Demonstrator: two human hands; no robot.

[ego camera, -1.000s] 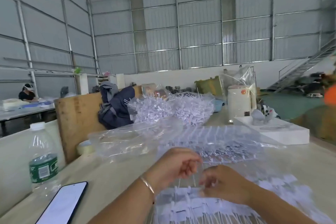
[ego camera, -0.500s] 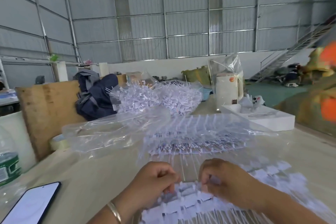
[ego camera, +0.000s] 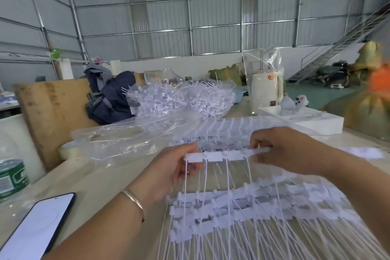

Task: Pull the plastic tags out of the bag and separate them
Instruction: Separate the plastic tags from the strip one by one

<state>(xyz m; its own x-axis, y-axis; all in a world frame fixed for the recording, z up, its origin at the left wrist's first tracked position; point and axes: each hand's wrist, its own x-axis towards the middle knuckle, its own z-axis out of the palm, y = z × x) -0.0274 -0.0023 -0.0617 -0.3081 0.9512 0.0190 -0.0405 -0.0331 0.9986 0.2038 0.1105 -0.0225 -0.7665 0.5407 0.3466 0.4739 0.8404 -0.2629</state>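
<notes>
White plastic is what fills this workspace: a strip of tags [ego camera: 226, 155], four or so joined along a flat bar with thin tails hanging down, is held level between both hands just above the tabletop [ego camera: 101, 179]. The left hand [ego camera: 168, 170] pinches the strip's left end, thumb on top and fingers curled beneath; the right hand [ego camera: 280, 150] is closed around its right end, fingertips clamped on the bar. Taking that strip as the landmark, a loose stack of more joined tags [ego camera: 253, 207] lies directly below and nearer the person, tails fanning toward the bottom edge. Just beyond the strip lies the clear bag [ego camera: 130, 139], slumped on its side, with rows of tags apparently inside it, though blur makes it hard to tell how many. Farther back still sits a large heap of tags [ego camera: 183, 99], seemingly already separated, beside a dark bundle of cloth [ego camera: 109, 99]. Well to the strip's left lie a phone [ego camera: 38, 226] and a bottle [ego camera: 12, 175]. As a judgement, the job is partway along: a good quantity is out and sorted, one strip is in hand ready to be snapped apart, and the stack plus whatever the bag holds remains to be done.
</notes>
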